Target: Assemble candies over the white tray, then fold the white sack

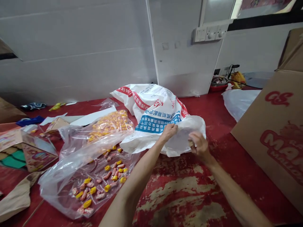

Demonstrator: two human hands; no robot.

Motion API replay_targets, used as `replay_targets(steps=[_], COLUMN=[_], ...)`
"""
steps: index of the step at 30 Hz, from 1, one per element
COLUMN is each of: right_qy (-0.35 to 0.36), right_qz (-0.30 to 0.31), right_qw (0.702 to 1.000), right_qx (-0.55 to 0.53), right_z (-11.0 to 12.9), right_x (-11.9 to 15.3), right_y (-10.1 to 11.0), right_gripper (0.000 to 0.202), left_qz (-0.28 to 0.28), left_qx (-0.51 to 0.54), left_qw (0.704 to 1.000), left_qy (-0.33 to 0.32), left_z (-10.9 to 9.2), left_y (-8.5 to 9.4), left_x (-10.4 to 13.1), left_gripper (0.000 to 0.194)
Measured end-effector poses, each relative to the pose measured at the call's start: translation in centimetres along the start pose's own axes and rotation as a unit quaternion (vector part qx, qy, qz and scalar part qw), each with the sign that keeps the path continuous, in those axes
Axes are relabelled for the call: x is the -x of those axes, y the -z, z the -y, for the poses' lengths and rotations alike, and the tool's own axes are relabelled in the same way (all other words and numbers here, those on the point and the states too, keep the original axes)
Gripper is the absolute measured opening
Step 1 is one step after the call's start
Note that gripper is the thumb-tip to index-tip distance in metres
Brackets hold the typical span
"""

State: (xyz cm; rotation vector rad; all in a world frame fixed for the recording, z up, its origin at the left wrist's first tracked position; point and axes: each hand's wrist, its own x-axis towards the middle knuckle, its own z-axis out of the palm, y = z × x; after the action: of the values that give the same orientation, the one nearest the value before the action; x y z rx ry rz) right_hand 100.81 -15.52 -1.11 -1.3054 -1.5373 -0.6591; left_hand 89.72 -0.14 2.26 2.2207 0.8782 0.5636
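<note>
Two bare forearms come up from the lower edge of the view, both uncovered for their whole visible length: no sleeve, cuff or glove shows on either. The left hand [168, 131] and the right hand [199, 144] are likewise bare, with no ring visible on the fingers that show. Neither wrist carries a watch, strap or bracelet. The arms are slim, the left one filling more of the lower frame. The nails are too small to make out.
</note>
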Motion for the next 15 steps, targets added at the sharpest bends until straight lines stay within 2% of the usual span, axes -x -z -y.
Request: replay_targets(steps=[1, 3, 4, 6, 9, 11, 13, 15], right_qy=[0.030, 0.025, -0.002, -0.101, -0.258, -0.297, -0.315, -0.351], right_qz=[0.030, 0.062, 0.064, 0.065, 0.109, 0.155, 0.186, 0.197], right_qw=[0.999, 0.995, 0.992, 0.986, 0.960, 0.938, 0.919, 0.895], right_qx=[0.018, 0.077, 0.107, 0.117, -0.005, -0.094, -0.146, -0.193], right_z=[0.4, 0.3, -0.2, -1.8, -4.7, -6.2, -7.3, -8.1], right_x=[0.9, 2.1, 2.3, 2.0, 1.0, 0.5, 0.1, -0.1], right_y=[-0.7, -2.2, -2.9, -4.1, -4.9, -5.0, -5.1, -5.3], right_gripper=[0.040, 0.050, 0.053, 0.057, 0.052, 0.042, 0.034, 0.035], left_qz=[0.002, 0.012, 0.019, 0.040, 0.077, 0.084, 0.063, 0.019], left_qx=[0.014, 0.033, 0.039, 0.044, 0.034, 0.014, -0.020, -0.055], left_qw=[1.000, 0.999, 0.999, 0.998, 0.996, 0.996, 0.998, 0.998], left_qy=[0.006, 0.014, 0.016, 0.019, 0.017, 0.013, 0.002, -0.009], left_z=[-0.1, -0.5, -0.7, -1.1, -1.4, -1.4, -1.1, -0.9], left_y=[0.0, 0.0, 0.2, 0.6, 1.3, 1.7, 2.0, 2.0], left_x=[-0.1, 0.0, 0.2, 0.5, 0.7, 0.4, -0.1, -0.4], left_gripper=[0.031, 0.031, 0.032, 0.035, 0.039, 0.044, 0.045, 0.032])
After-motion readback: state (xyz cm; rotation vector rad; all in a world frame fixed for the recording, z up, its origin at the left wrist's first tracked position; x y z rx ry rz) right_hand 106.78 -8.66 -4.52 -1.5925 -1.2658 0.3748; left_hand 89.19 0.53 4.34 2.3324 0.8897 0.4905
